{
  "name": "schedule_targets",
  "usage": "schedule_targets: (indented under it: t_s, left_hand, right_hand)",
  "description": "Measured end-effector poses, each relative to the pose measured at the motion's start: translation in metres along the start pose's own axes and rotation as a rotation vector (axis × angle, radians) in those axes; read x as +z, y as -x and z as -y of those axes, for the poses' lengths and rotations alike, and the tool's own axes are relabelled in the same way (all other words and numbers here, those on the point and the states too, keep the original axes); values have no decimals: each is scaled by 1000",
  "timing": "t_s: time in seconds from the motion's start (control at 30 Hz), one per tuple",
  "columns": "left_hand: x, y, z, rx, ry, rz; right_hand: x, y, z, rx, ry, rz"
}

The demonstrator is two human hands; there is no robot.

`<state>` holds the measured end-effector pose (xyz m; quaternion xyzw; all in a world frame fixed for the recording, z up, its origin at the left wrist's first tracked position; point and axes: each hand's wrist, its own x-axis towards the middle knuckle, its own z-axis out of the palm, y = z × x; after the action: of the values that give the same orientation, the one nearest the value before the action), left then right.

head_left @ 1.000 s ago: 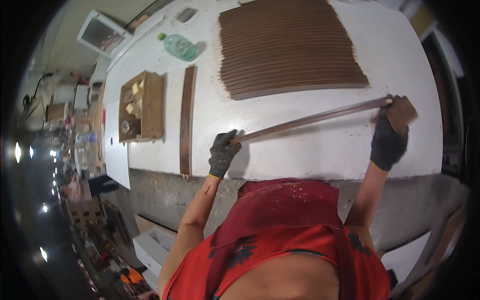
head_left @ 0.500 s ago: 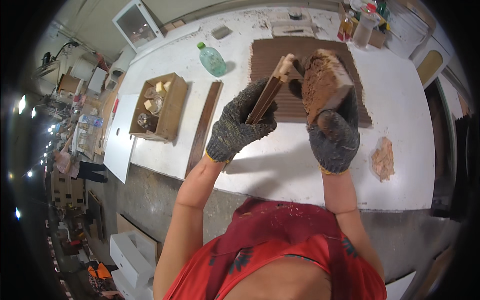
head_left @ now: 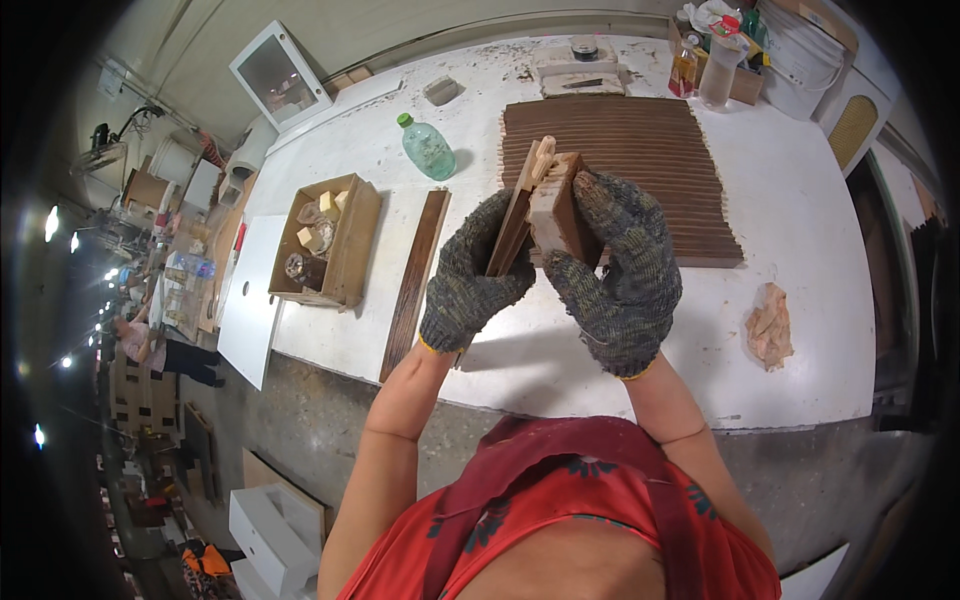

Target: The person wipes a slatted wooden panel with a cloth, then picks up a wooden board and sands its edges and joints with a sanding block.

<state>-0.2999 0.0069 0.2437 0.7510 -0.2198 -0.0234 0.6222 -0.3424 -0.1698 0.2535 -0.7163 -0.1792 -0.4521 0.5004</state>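
My left hand (head_left: 478, 262), in a dark knitted glove, is closed around a few thin brown wooden strips (head_left: 517, 222) with pale bare ends pointing away from me. A thick sponge block (head_left: 556, 212), pale on one side and stained brown, is gripped in my gloved right hand (head_left: 625, 265). The block meets the strips near their far ends, or lies very close to them. Beyond my hands, many brown strips (head_left: 650, 160) lie side by side on the white table (head_left: 800, 230). One longer brown strip (head_left: 415, 280) rests alone to the left.
An open wooden box (head_left: 345, 245) holding pale blocks stands at left, near a green bottle (head_left: 427, 150). A crumpled cloth (head_left: 768, 325) lies at right. Bottles, including a clear one (head_left: 722, 75), and a white bucket (head_left: 800, 70) crowd the back right corner. Another person (head_left: 150, 345) stands far left.
My right hand has swung left and turned, bringing the sponge block from beside the strips up against or close to them. The left hand keeps its hold on the strips.
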Motion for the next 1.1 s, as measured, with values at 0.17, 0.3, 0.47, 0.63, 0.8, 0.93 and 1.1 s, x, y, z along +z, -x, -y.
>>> schedule_targets:
  t_s: [0.17, 0.3, 0.47, 0.63, 0.8, 0.93, 1.1]
  left_hand:
    - [-2, 8, -6, -56, -32, -4]
    - [-6, 10, -13, -103, -17, -11]
    - [-9, 11, -14, -78, 46, 45]
    - [-9, 15, -11, -71, 65, 14]
    - [-5, 18, -13, -37, 50, -14]
    - [-8, 20, -18, -94, -15, 79]
    - [-10, 25, -18, -83, 55, 96]
  right_hand:
    - [-1, -5, -1, -2, -1, 4]
    - [3, -5, -12, -103, 57, 21]
    - [12, -22, -28, 295, -71, 42]
    - [-1, -9, -1, 53, -47, -5]
    - [0, 6, 11, -12, 41, -14]
    - [7, -8, -16, 33, 55, -62]
    - [3, -2, -37, 283, -329, 52]
